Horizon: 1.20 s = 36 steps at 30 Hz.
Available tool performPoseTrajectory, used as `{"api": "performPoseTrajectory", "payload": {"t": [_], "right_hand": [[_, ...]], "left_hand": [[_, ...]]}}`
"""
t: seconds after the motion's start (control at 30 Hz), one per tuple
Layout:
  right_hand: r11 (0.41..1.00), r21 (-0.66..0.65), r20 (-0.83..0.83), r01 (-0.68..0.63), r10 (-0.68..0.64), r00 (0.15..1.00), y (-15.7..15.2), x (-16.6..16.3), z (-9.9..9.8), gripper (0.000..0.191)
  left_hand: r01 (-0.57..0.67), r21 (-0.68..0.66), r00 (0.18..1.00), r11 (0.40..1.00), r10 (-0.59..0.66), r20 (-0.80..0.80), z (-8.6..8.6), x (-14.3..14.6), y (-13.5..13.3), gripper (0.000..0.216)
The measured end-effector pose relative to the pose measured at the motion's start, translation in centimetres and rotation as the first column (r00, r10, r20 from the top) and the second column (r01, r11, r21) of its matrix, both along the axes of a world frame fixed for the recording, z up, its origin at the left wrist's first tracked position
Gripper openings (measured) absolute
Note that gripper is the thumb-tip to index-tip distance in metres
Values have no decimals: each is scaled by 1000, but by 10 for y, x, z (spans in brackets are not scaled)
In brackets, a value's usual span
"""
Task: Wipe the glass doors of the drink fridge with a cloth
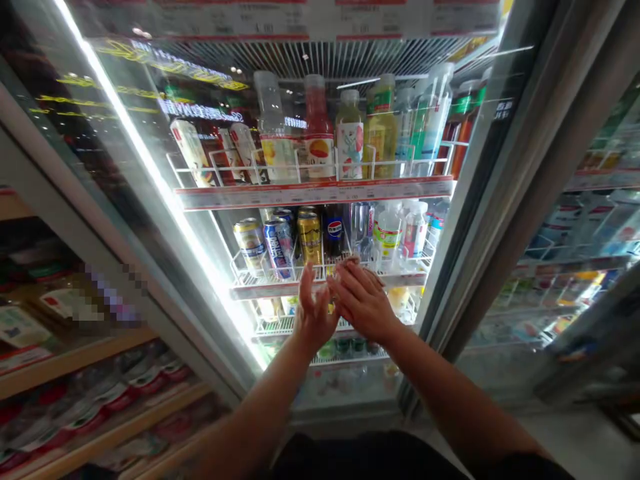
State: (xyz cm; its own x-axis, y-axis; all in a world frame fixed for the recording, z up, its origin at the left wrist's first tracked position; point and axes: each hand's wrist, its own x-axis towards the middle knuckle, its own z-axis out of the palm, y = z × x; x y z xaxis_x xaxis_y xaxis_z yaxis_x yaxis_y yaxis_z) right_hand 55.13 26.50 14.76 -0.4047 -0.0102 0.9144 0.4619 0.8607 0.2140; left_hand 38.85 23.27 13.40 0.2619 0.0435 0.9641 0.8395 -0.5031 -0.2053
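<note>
Both of my hands are held up together in front of a lit drinks fridge. My left hand [316, 313] is open, its fingers pointing up and nothing in it. Close against it, my right hand [364, 301] stretches its fingers flat across toward the left palm; whether the two touch is hard to tell. Beyond my fingers, a gold can [310, 237], a blue and silver can [279, 248] and a dark Pepsi bottle [335, 230] stand in a wire rack. To their right is a clear bottle with a green and yellow label [389, 233].
Sign reflections show on the glass at upper left. The upper shelf edge [315, 193] carries price labels, with several juice bottles [319, 137] behind it. A metal door frame [505, 180] stands right. At left, wooden shelves [120, 347] hold packaged goods.
</note>
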Motion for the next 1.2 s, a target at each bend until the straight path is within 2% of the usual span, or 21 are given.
{"api": "performPoseTrajectory", "payload": {"t": [0.07,0.13,0.17,0.23,0.3,0.37,0.43,0.53,0.6,0.67,0.77,0.83,0.9,1.07,1.13,1.2], "right_hand": [[994,22,54,107,-108,993,6,2,-20,43],[990,32,82,137,-140,987,11,13,-27,40],[988,38,68,147,-149,987,15,22,-22,42],[982,51,-58,184,-181,982,24,41,0,47],[969,41,-275,243,-223,935,35,57,28,55],[969,16,-396,247,-221,891,43,65,43,65],[972,-2,-421,234,-213,882,45,63,35,72],[974,-1,-328,225,-213,920,37,53,-4,75],[975,4,-261,221,-212,942,35,51,-20,74],[978,7,-286,210,-200,937,40,58,-11,76],[976,28,-473,216,-178,863,56,72,34,78],[970,37,-510,239,-188,839,61,73,56,73],[967,34,-478,253,-206,854,56,63,56,67],[966,46,-257,253,-234,938,30,29,8,73],[971,81,-218,225,-203,955,30,28,12,69],[981,84,-249,175,-150,957,36,32,32,70]], "left_hand": [[-132,-27,991,991,131,-39,-8,-24,-11,93],[-287,-44,957,957,284,-67,-12,-54,-21,92],[-353,-42,935,935,350,-54,-13,-70,-24,89],[-436,-52,899,898,438,14,-10,-99,-24,79],[-482,-78,870,873,487,73,-8,-120,-20,71],[-496,-98,858,863,504,96,-6,-131,-15,70],[-507,-94,852,857,515,98,-6,-134,-11,70],[-513,-61,851,856,516,94,-5,-129,-11,69],[-513,-41,854,858,514,84,-3,-126,-13,69],[-511,-33,856,859,512,78,-1,-124,-15,69],[-498,-40,861,866,500,92,0,-124,-15,69],[-485,-47,867,873,487,105,0,-124,-14,69],[-473,-54,872,879,476,112,-2,-124,-14,69],[-467,-85,872,880,474,121,-5,-126,-13,70],[-489,-87,860,868,496,117,-5,-127,-13,71],[-499,-76,856,863,505,114,-4,-126,-13,71]]}}
